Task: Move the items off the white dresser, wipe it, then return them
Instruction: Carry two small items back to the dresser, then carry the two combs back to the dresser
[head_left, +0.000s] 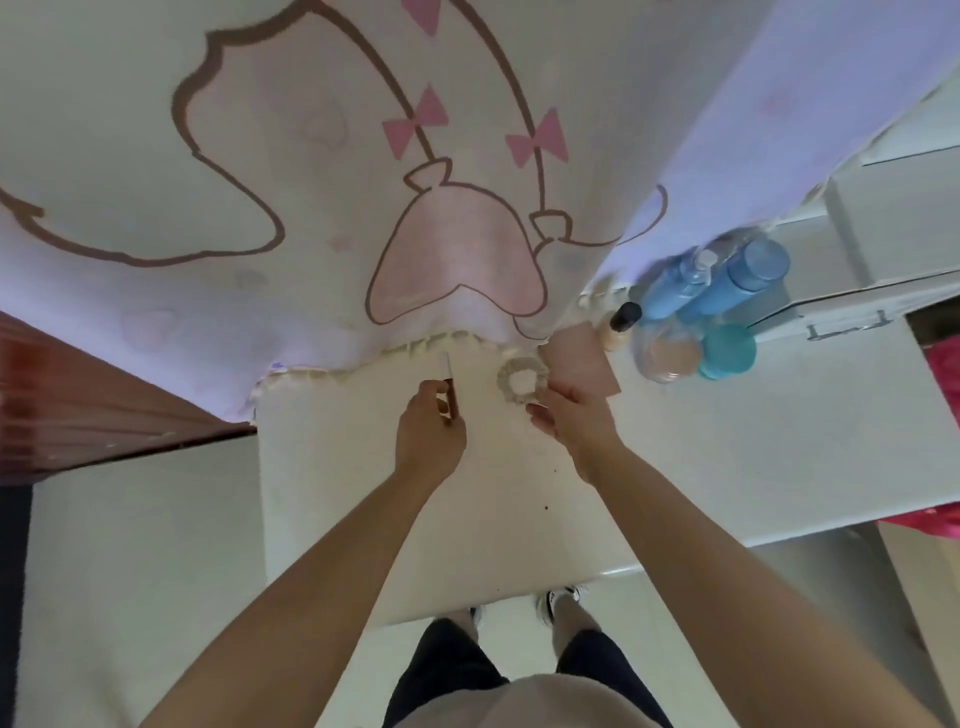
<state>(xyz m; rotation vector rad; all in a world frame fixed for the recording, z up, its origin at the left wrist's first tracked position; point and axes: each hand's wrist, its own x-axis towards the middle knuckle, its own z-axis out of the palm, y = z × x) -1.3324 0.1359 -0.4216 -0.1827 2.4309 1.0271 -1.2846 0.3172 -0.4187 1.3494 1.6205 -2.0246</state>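
Cartoon-printed cloth (311, 208) hangs behind the white dresser (727, 457). The left hand (429, 441) pinches a thin flat stick (451, 382) above the dresser top, near the cloth's hem. The right hand (576, 415) lies relaxed and holds nothing, just beside a pale scrunchie (522, 382). To the right stand two blue bottles (717, 286), a clear round case (670, 356), a teal jar (727, 353), a pink card (582, 353) and a small black-capped bottle (621, 325).
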